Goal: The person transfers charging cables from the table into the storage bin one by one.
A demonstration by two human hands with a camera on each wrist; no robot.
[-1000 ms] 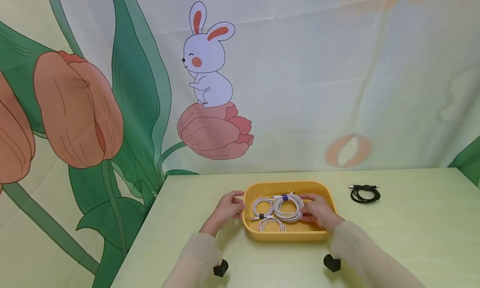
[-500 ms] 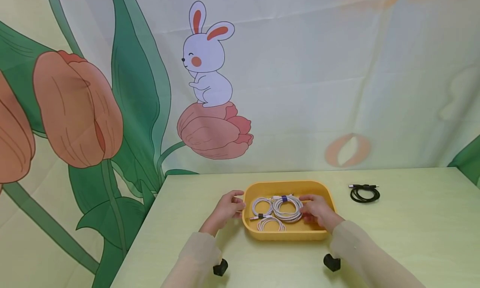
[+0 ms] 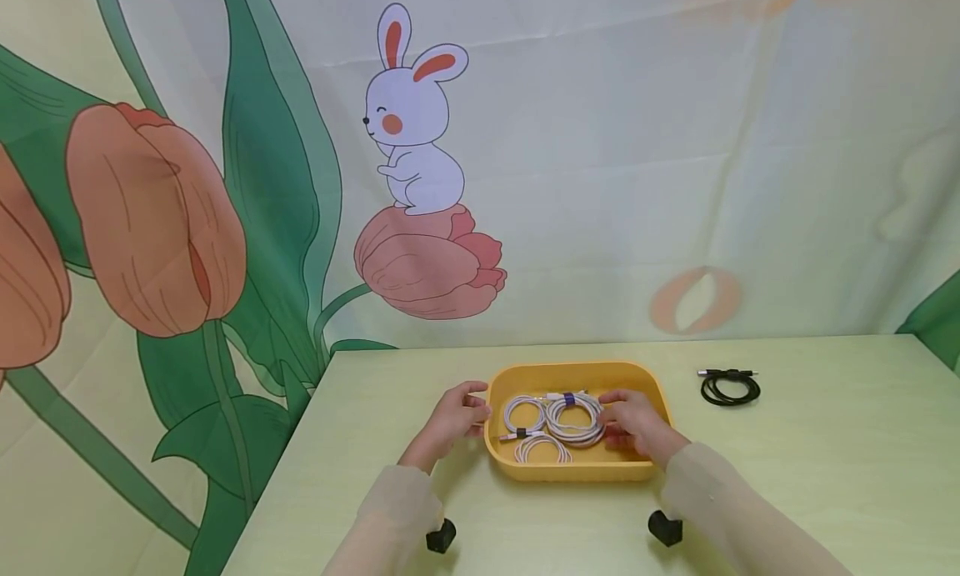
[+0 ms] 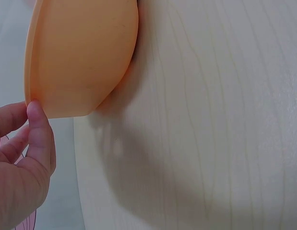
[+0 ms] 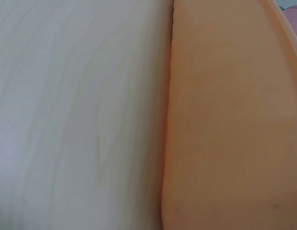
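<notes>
A yellow plastic tray [image 3: 581, 472] stands on the table, with coiled white cables in it. My left hand [image 3: 453, 413] is at the tray's left end, thumb and index finger at the rim; the left wrist view shows the thumb [image 4: 38, 112] against the outer wall. My right hand [image 3: 633, 422] reaches into the right half of the tray, fingertips right at the edge of the largest cable coil [image 3: 573, 436], tied with a blue band. To the left lie a smaller coil [image 3: 523, 399] and a front coil [image 3: 542, 439] near a black band. The right wrist view shows only the tray's outer wall [image 5: 230, 115] and table.
A coiled black cable [image 3: 730, 388] lies on the table [image 3: 825, 443] to the right of the tray. Behind the table hangs a cloth [image 3: 600, 184] printed with tulips and a rabbit. Small black blocks [image 3: 441, 536] show below both wrists.
The blue-banded coil has settled slightly lower and flatter in the tray, its edge drawing a little left. Both hands have stayed almost in place.
</notes>
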